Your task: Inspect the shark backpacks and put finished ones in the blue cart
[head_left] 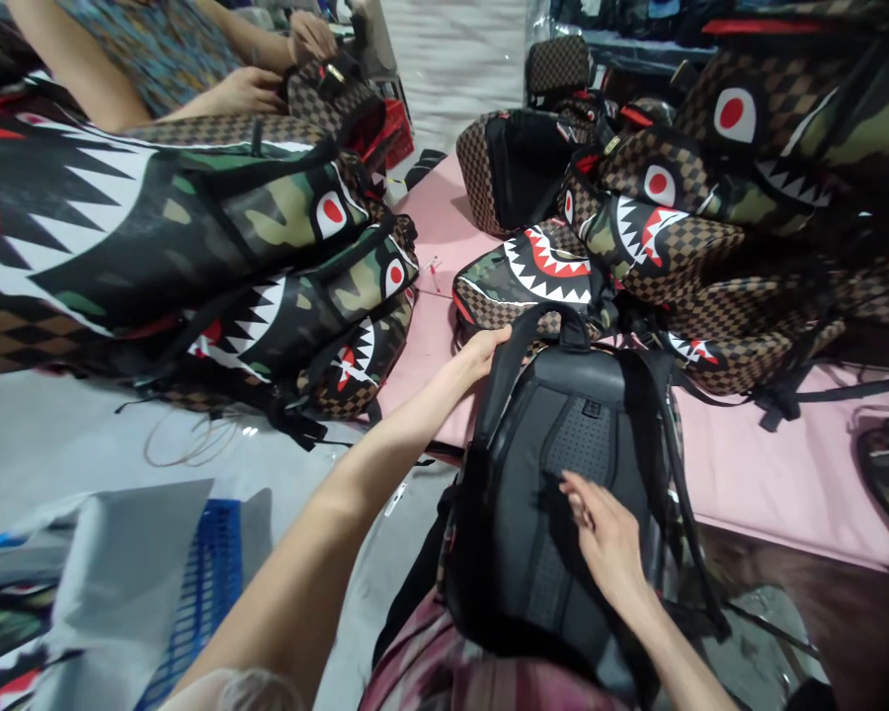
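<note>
A black backpack [585, 464] stands propped in front of me against the table edge, its padded back panel toward me. My left hand [489, 351] grips its shoulder strap [515, 360] near the top, beside the carry handle; part of the fingers is hidden behind the strap. Over the middle of the panel is my right hand [607, 538], its fingers loosely bent and apart, with nothing seen in them. Whether it touches the panel I cannot tell. Just behind the backpack, a checkered bag with a shark mouth print [533, 272] lies on the pink table.
More shark-print bags [659, 217] are piled on the right of the pink table [756, 464]. Another stack of bags [267, 257] is at the left, where a co-worker's hands [256, 91] handle a checkered bag. A blue crate [203, 583] stands at lower left.
</note>
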`<action>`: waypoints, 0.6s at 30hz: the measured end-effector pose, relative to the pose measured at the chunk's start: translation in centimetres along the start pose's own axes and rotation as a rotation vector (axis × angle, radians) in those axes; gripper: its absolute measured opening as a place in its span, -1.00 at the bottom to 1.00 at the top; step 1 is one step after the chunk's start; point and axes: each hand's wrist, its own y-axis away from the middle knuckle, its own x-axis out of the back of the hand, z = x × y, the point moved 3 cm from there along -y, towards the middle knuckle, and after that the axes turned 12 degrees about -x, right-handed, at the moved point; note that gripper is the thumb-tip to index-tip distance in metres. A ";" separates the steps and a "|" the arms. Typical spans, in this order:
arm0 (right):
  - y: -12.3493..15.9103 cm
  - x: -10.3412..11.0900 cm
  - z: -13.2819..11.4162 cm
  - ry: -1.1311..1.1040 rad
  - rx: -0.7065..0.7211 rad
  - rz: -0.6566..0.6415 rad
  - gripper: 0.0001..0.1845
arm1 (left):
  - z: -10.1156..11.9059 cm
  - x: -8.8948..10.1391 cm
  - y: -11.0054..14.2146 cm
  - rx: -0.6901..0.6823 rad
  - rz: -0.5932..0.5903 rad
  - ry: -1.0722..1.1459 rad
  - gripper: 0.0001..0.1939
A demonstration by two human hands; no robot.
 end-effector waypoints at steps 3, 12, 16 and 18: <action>-4.9 1.3 2.6 0.198 -0.051 0.082 -0.57 | 0.2 -1.5 -1.2 -0.104 0.077 -0.216 -0.75; -11.3 5.8 7.3 0.562 -0.132 -0.189 -0.80 | 0.9 -13.4 -0.1 -0.424 -0.823 -0.961 -0.72; -8.5 5.1 4.8 0.452 0.037 -0.218 -0.80 | 0.3 -16.1 -1.9 -0.309 -0.838 -1.016 -0.52; -6.8 5.1 3.4 0.332 0.188 -0.168 -0.81 | -0.3 -16.4 -1.8 -0.252 -0.829 -1.034 -0.55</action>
